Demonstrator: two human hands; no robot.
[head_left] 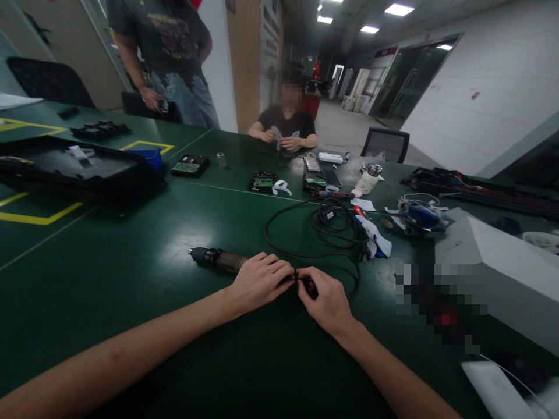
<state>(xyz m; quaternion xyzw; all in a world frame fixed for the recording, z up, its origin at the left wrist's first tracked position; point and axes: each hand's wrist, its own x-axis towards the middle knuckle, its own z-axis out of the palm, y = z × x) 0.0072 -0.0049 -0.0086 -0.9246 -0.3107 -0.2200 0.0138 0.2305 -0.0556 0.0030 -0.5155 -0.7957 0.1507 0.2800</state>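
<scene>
An electric screwdriver (222,259) with a dark body lies on the green table, its tip pointing left. My left hand (262,279) is closed over its rear end, fingers wrapped round it. Close by on the right, my right hand (325,297) pinches a small black cable plug (297,276) at the tool's back end. Whether the plug is seated or only touching I cannot tell, as my fingers hide the joint. The black cable (332,218) runs from there in loose coils behind my hands.
Behind the cable lie circuit board units (263,181), a second tool (334,194) and white-blue gloves (374,235). A large black tray (87,183) is at left, a white box (502,273) at right. One person (288,125) sits opposite; another person (166,52) stands.
</scene>
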